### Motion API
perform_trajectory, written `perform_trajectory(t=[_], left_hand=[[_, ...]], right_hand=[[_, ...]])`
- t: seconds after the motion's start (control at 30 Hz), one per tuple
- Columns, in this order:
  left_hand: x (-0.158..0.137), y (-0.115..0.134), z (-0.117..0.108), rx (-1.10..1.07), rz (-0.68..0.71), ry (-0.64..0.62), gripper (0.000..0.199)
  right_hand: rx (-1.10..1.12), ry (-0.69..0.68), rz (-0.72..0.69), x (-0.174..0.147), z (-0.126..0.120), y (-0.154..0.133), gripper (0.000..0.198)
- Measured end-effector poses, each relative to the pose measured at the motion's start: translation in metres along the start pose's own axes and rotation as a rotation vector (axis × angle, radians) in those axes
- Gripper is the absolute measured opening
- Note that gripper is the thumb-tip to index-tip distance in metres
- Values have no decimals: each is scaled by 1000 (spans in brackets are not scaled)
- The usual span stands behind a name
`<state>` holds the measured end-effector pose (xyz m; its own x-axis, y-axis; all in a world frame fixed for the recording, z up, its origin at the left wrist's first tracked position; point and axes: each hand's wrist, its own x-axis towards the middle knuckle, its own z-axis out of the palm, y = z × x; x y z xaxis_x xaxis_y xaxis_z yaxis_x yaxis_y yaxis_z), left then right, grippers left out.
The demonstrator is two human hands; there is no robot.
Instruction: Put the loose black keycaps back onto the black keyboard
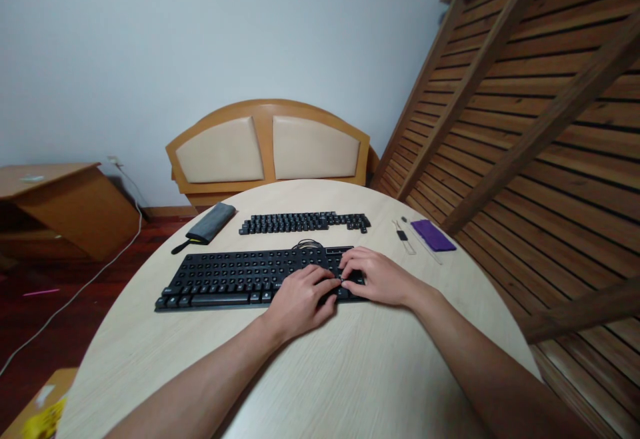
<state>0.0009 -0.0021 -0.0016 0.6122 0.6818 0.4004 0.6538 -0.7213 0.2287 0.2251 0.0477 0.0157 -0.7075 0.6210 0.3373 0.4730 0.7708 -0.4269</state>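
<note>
A black keyboard point(225, 276) lies on the round table, most of its keycaps off and small dark key stems bare; its bottom row still has caps and a long space bar. Both hands work over its right part. My left hand point(303, 298) rests there with bent fingers, its index fingertip reaching a small dark spot beside the other hand. My right hand point(377, 276) bends thumb and fingers together at that same spot. Whatever lies between the fingertips is too small to make out. Behind the keyboard, loose black keycaps point(285, 223) stand in keyboard-like rows.
A grey pouch point(213, 222) lies at the table's back left. Toward the right are a wire keycap puller point(403, 234), a thin rod and a purple cloth point(433, 235). A coiled black cable point(307, 244) touches the keyboard's back edge. Wooden slats point(525, 126) lean close on the right.
</note>
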Motion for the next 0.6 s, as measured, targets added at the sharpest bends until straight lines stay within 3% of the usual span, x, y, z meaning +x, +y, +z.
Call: perform_trajectory(t=[0.1,0.27,0.43,0.6], left_hand=[[-1,0,0,1,-2,-1,30],[-1,0,0,-8,3,6,30],[-1,1,0,-12,0,12,31],[-1,2,-1,-6,-2,5,30]], right_hand=[[-3,108,31,-1,0,16,9],[-193,375,266,-2,5,49,25],[-272,296,405,-5,18,75,59],[-289,243,424,-6,22,81,58]])
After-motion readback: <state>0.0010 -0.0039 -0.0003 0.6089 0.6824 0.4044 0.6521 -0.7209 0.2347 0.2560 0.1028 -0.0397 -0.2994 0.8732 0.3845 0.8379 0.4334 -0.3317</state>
